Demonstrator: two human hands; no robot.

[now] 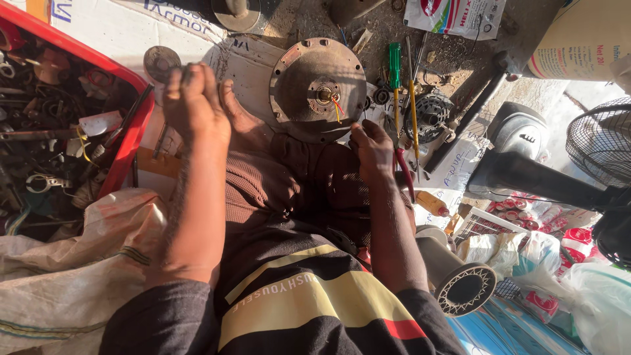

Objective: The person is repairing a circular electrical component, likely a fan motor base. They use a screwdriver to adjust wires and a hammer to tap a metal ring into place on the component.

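Head view: left hand (pixel 190 98) raised beside the red toolbox (pixel 135 125), fingers (pixel 197 73) bunched narrow around something too small to make out. Right hand (pixel 373 152) lowered at the knee, fingers curled over the red handles of a pair of pliers (pixel 405 172). Round metal motor plate (pixel 319 89) propped between the 2 hands, just past the knees, touching neither, with 1 shaft and thin wires at its centre. Green-handled screwdriver (pixel 395 66) laid just right of the plate. Black fan (pixel 601 148) stood at far right, well apart.
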